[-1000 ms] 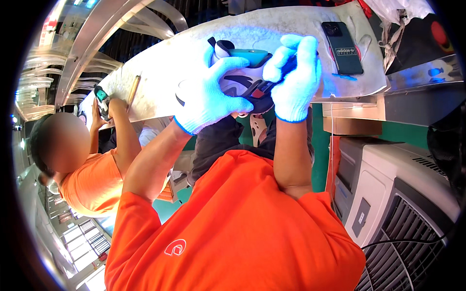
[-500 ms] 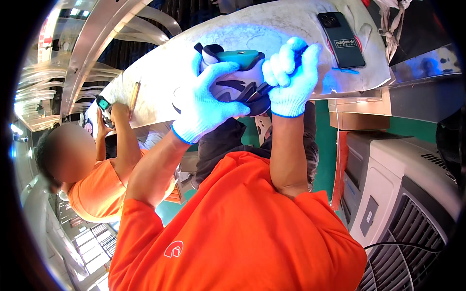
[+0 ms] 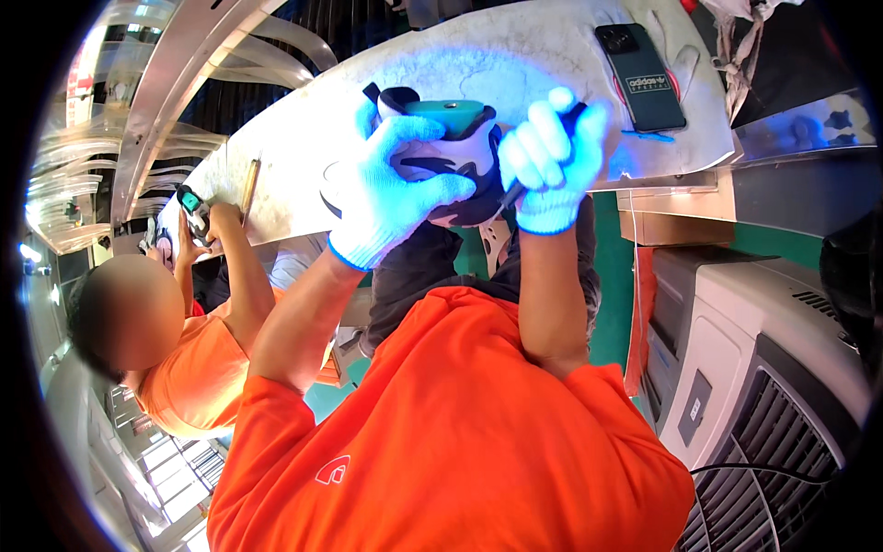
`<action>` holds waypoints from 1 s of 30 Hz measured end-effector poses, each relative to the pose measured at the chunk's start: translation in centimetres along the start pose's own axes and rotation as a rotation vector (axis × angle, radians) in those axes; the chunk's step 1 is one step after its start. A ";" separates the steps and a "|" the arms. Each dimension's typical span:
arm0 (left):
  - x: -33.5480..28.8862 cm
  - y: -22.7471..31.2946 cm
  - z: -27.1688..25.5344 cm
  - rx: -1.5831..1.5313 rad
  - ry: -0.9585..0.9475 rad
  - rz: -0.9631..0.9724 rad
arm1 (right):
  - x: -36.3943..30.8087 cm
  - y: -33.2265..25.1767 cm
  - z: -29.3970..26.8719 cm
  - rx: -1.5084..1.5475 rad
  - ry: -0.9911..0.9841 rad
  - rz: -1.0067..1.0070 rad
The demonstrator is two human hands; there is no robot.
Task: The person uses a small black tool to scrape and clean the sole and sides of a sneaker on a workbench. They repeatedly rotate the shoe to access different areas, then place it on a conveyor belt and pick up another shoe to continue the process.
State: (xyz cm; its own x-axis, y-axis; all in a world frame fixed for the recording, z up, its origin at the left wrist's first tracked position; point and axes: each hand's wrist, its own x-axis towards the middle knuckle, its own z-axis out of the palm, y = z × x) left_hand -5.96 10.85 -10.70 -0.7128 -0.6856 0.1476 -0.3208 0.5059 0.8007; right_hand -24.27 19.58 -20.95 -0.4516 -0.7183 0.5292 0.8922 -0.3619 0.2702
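Observation:
A white and black shoe [image 3: 480,152] with a teal shoe last [image 3: 449,116] in its opening is gripped by my left hand [image 3: 382,184]. The gloved thumb and fingers wrap its side, hiding part of it. My right hand [image 3: 552,170], also in a white glove, is closed around a slim dark tool [image 3: 512,194]. One end of this tool pokes out below the fist, close to the shoe's right side. I cannot tell whether it touches, nor what kind of tool it is. Blue light falls on both gloves.
Under my hands runs a pale, stained worktable [image 3: 303,138]. A dark phone [image 3: 644,78] lies at its right, above a blue stick-like item [image 3: 649,137]. At left a co-worker [image 3: 198,359] handles another shoe [image 3: 191,204]. A grey machine with a grille [image 3: 773,368] stands lower right.
My right hand has shifted slightly down, and the tool's end has swung away from the shoe's black part. The shoe has turned a little in my left hand.

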 end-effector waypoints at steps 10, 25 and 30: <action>3.1 0.4 -4.4 0.223 -0.330 0.238 | -2.4 -2.4 7.4 -0.862 0.739 0.041; 1.5 0.6 -4.9 0.305 -0.297 0.257 | 1.4 -0.5 7.8 -0.737 0.723 0.003; 1.0 0.0 -4.4 0.276 -0.269 0.246 | 0.6 -0.6 8.3 -0.806 0.842 -0.050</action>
State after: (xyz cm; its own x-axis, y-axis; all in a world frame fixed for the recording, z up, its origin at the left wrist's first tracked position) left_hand -3.95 7.82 -7.97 -0.9135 -0.3859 0.1287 -0.2501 0.7823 0.5706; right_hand -25.13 24.29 -14.08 -0.6118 -0.7504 -0.2503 0.7533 -0.4561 -0.4738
